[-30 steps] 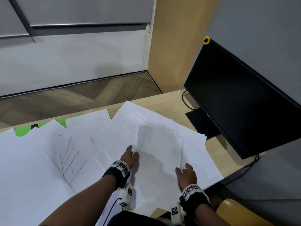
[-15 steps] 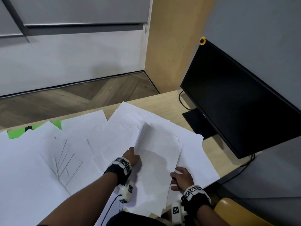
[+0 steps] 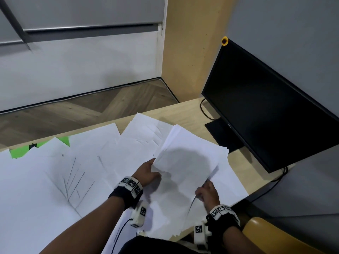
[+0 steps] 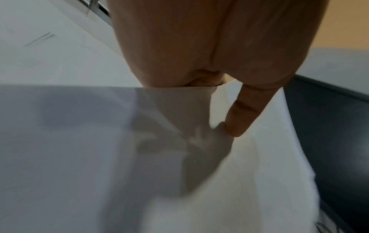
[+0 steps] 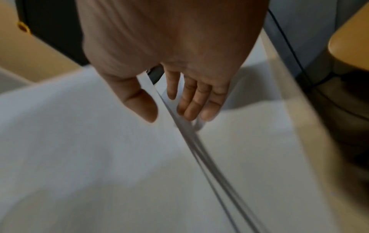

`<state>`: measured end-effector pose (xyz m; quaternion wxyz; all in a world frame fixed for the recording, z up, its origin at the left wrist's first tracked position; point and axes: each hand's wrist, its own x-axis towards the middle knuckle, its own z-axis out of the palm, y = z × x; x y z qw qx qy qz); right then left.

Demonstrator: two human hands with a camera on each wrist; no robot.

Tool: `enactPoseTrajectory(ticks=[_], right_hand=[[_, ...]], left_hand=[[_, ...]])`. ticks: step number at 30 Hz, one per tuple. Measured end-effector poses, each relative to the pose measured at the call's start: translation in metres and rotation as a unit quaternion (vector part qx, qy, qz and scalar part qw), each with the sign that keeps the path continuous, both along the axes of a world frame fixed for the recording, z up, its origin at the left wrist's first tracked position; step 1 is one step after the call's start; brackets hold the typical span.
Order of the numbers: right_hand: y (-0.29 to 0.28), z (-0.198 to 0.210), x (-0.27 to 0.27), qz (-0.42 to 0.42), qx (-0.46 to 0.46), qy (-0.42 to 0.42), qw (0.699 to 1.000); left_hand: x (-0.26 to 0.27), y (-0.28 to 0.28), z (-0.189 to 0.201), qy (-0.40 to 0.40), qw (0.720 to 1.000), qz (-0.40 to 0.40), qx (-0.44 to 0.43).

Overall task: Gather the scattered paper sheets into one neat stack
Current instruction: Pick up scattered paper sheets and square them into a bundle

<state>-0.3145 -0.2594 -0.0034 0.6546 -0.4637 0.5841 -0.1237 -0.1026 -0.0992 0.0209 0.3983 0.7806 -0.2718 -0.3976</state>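
Desk (image 3: 187, 109), paper sheets (image 3: 185, 167) between fingers (image 5: 191, 102)

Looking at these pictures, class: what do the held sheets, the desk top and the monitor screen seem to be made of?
Held sheets: thin matte white paper; they bend and show fine layered edges.
Desk top: pale wood or a wood-look laminate, smooth; which one is unclear.
Monitor screen: dark matte panel in a black frame, likely plastic.

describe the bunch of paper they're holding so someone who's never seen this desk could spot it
Start at the black computer monitor on the right of the light wooden desk. Just left of its base, a lifted bundle of white paper sheets is held between the left hand and right hand. Unlike the loose white sheets lying flat around it, it is raised.
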Motion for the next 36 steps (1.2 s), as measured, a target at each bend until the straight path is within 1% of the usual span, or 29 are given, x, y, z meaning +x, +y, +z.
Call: enactPoseTrajectory(ticks=[3, 5, 7, 10, 13, 15, 16, 19, 22, 26, 30, 31, 33, 36], right_hand=[[0.003, 0.004, 0.012, -0.026, 0.013, -0.018, 0.999], [0.008, 0.020, 0.022, -0.052, -0.005, -0.035, 0.998], [0.009, 0.042, 0.035, -0.073, -0.054, -0.065, 0.994], [0.004, 0.079, 0.054, -0.069, -0.129, -0.108, 0.983], [0.003, 0.119, 0.065, -0.074, -0.202, -0.156, 0.964], [0.001, 0.134, 0.068, -0.065, -0.237, -0.202, 0.948], [0.000, 0.137, 0.068, -0.058, -0.250, -0.211, 0.943], [-0.001, 0.127, 0.066, -0.039, -0.268, -0.177, 0.946], [0.004, 0.113, 0.067, -0.006, -0.244, -0.147, 0.959], [0.010, 0.112, 0.079, 0.000, -0.186, -0.155, 0.970], [0.009, 0.116, 0.084, -0.008, -0.183, -0.181, 0.966], [0.007, 0.116, 0.082, -0.012, -0.191, -0.185, 0.964], [0.005, 0.113, 0.079, -0.008, -0.199, -0.176, 0.964], [0.004, 0.110, 0.078, 0.001, -0.177, -0.156, 0.972]], left_hand=[[0.001, -0.005, 0.016, 0.018, 0.999, 0.019, -0.033], [0.001, -0.008, 0.024, 0.018, 0.998, 0.040, -0.045], [0.004, -0.010, 0.033, 0.013, 0.995, 0.067, -0.071], [0.013, -0.014, 0.053, 0.008, 0.985, 0.120, -0.121], [0.024, -0.020, 0.075, 0.030, 0.968, 0.185, -0.165], [0.029, -0.023, 0.088, 0.047, 0.961, 0.205, -0.177], [0.031, -0.022, 0.092, 0.054, 0.960, 0.208, -0.180], [0.035, -0.018, 0.097, 0.059, 0.960, 0.200, -0.187], [0.031, -0.017, 0.093, 0.055, 0.964, 0.199, -0.168], [0.026, -0.022, 0.092, 0.083, 0.956, 0.231, -0.162], [0.027, -0.021, 0.102, 0.105, 0.939, 0.262, -0.197], [0.029, -0.019, 0.101, 0.105, 0.940, 0.260, -0.196], [0.032, -0.013, 0.096, 0.097, 0.950, 0.240, -0.173], [0.032, -0.011, 0.084, 0.101, 0.967, 0.199, -0.121]])
